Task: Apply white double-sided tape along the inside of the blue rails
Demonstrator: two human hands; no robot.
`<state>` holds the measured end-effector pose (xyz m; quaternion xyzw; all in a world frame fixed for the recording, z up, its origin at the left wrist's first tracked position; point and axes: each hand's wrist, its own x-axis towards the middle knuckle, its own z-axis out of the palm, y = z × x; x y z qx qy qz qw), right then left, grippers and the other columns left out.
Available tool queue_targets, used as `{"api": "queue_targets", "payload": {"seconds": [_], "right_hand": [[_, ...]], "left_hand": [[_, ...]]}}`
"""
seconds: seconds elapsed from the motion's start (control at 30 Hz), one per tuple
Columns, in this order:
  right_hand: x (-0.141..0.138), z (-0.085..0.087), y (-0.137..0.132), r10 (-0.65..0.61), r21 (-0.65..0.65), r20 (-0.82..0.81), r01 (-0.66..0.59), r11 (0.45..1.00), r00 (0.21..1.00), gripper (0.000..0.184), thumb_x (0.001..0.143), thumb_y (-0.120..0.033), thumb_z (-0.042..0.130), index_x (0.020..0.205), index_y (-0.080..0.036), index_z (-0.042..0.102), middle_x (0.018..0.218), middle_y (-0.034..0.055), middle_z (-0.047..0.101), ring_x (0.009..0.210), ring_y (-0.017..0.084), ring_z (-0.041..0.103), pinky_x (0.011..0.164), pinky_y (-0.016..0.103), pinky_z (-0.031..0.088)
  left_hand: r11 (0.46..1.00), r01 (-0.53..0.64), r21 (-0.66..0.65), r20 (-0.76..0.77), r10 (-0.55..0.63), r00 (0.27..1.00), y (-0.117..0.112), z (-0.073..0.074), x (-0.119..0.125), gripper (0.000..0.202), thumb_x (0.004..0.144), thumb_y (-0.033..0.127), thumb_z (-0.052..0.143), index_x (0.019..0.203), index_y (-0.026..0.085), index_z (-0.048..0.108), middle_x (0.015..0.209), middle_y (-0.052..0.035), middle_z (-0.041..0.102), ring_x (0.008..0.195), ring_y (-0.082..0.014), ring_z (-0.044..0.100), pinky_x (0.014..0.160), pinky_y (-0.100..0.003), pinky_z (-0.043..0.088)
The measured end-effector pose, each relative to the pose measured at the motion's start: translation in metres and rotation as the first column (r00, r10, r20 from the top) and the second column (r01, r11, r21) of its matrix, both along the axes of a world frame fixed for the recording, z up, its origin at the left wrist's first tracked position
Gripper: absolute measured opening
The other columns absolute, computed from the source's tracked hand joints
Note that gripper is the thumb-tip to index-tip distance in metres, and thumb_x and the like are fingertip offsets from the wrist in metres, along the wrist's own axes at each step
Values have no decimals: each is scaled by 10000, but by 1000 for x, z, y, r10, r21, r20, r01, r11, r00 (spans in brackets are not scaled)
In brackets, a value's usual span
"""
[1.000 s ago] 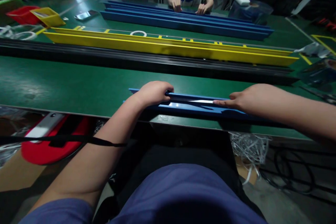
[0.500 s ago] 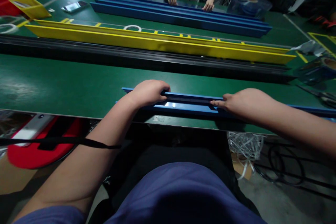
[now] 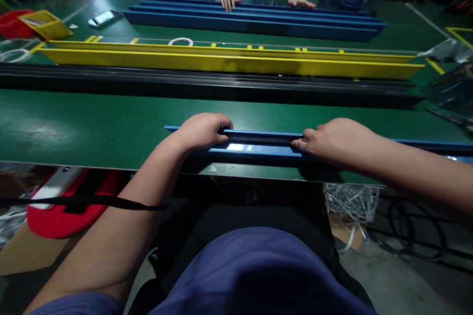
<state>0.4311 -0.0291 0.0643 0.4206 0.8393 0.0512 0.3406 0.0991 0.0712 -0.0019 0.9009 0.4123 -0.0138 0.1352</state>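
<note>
A long blue channel profile [image 3: 258, 149] lies along the near edge of the table, with a dark groove running down its middle. My left hand [image 3: 202, 129] is closed around it near its left end, fingers over the far rim and thumb on the near side. Farther right, my right hand [image 3: 328, 137] is closed too, its thumb and fingertips pinched at the groove and far rim. Whether a thin strip lies between these fingertips is hidden. My right forearm covers part of the profile, which continues to the right edge of the view.
Beyond lie black profiles [image 3: 207, 89], yellow profiles [image 3: 236, 63] and blue profiles [image 3: 244, 23] on the green table [image 3: 92, 118]. A co-worker's hands [image 3: 229, 1] rest at the far blue ones. A phone [image 3: 103, 18], a yellow bin [image 3: 46, 24] and a white ring [image 3: 181, 42] are at the back.
The view has shifted slightly. My right hand has slid a little left along the profile, nearer my left hand. The co-worker's hands have opened and spread apart.
</note>
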Motion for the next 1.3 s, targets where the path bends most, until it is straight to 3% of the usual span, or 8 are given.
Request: {"api": "queue_targets", "payload": {"seconds": [0.27, 0.8, 1.07, 1.3], "right_hand": [[-11, -1, -6, 30, 36, 54, -32, 999, 998, 482, 1006, -109, 473, 1421, -212, 693, 1033, 143, 690, 772, 263, 689, 628, 315, 429], [-20, -6, -11, -55, 29, -51, 57, 998, 997, 396, 985, -65, 503, 1284, -150, 748, 1076, 164, 705, 885, 245, 711, 754, 322, 488], [-19, -6, -15, -44, 65, -56, 47, 997, 997, 370, 973, -87, 538, 1277, -147, 740, 1079, 169, 703, 882, 227, 707, 712, 286, 471], [-23, 0, -19, -72, 56, -108, 78, 995, 992, 381, 1000, -58, 490, 1267, -129, 752, 1105, 188, 702, 937, 283, 715, 757, 331, 503]], "left_hand": [[1000, -16, -2, -28, 16, 999, 1, 0, 0, 290, 862, 361, 655, 1111, 256, 760, 1118, -36, 763, 942, -239, 666, 722, -315, 420], [999, 8, -44, -51, -11, 999, 2, 6, 4, 265, 867, 367, 640, 1079, 241, 736, 1094, -49, 763, 916, -226, 673, 731, -292, 452], [995, 95, -33, -96, -98, 991, 0, 16, 26, 186, 870, 359, 641, 989, 249, 730, 1010, -52, 763, 861, -217, 673, 699, -289, 440], [988, 134, -74, -75, -140, 987, 0, 17, 48, 224, 855, 352, 638, 1016, 242, 749, 1000, -50, 764, 857, -210, 671, 721, -282, 451]]}}
